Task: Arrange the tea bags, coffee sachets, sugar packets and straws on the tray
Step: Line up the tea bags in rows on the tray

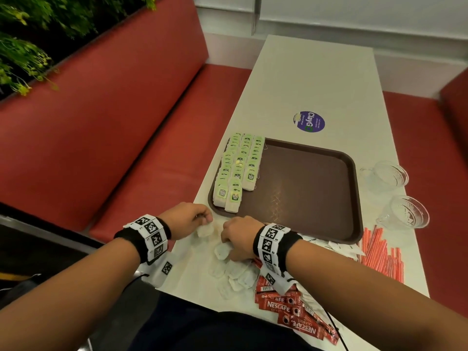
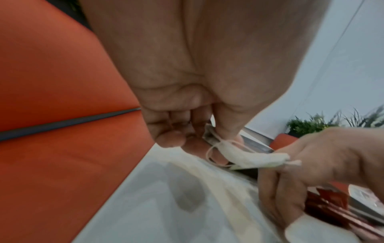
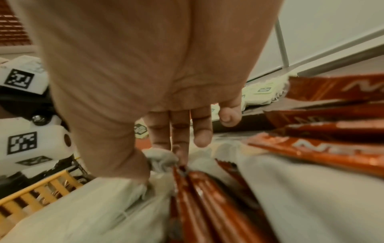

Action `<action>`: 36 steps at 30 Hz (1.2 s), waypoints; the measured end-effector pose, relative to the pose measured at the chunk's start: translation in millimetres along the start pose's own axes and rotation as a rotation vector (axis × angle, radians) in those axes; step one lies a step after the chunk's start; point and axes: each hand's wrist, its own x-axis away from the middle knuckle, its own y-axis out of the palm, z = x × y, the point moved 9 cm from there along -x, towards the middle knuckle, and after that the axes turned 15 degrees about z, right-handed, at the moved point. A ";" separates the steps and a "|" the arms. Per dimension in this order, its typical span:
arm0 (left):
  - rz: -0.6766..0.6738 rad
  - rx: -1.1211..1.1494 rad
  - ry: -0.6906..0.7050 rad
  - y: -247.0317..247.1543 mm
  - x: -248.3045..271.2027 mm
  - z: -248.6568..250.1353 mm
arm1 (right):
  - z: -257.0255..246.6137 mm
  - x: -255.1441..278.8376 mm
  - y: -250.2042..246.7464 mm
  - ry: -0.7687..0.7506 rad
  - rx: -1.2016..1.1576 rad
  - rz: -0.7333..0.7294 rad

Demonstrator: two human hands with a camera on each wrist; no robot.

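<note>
A brown tray (image 1: 304, 198) lies on the white table, with three rows of green-tagged tea bags (image 1: 238, 171) along its left side. Just in front of the tray, my left hand (image 1: 205, 220) pinches a loose tea bag (image 2: 249, 157) between thumb and fingers. My right hand (image 2: 290, 159) pinches the other end of that bag; its thumb and forefinger (image 3: 164, 157) close on white paper. A heap of loose tea bags (image 1: 235, 274) lies under my right hand. Red coffee sachets (image 1: 291, 307) lie near the front edge, white sugar packets (image 1: 339, 248) and orange straws (image 1: 379, 254) to the right.
Two clear glass cups (image 1: 390, 176) (image 1: 407, 214) stand to the right of the tray. A round purple sticker (image 1: 309, 121) is on the table beyond it. Red bench seats (image 1: 152, 138) run along both sides, with plants behind the left one.
</note>
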 end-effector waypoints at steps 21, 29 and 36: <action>0.294 0.200 0.251 -18.3 -60.9 98.3 | 99.9 33.7 -65.6 0.356 -0.640 0.566; 0.299 0.309 0.131 -18.7 -91.0 106.2 | 127.3 34.0 -65.8 0.403 -0.582 0.676; 0.241 0.010 0.070 -2.0 -122.7 89.3 | 152.6 40.5 -50.9 0.625 -0.715 0.619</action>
